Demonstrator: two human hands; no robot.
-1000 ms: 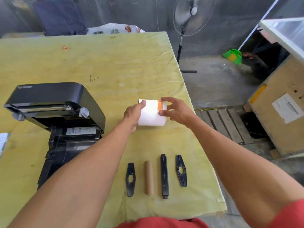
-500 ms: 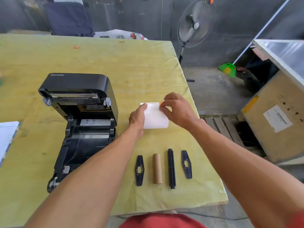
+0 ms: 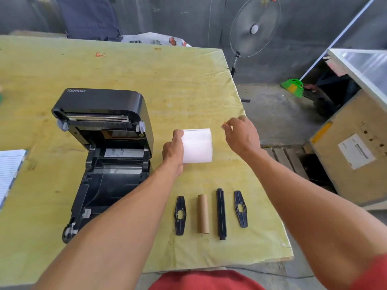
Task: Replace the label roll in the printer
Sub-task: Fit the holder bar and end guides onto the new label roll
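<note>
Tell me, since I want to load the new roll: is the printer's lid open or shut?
Open. The printer has its lid tipped back, and the roll bay lies exposed and empty.

— What did the person have on?
— A red garment point(image 3: 206, 280) showed at the bottom centre of the frame, and a red short sleeve point(image 3: 370, 273) at the lower right.
— And the arms?
— Both forearms were bare, as were the left hand point(image 3: 173, 151) and right hand point(image 3: 243, 136).

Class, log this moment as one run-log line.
left hand: holds label roll | right hand: off roll, pinching small piece | printer: lid open, bay empty
</note>
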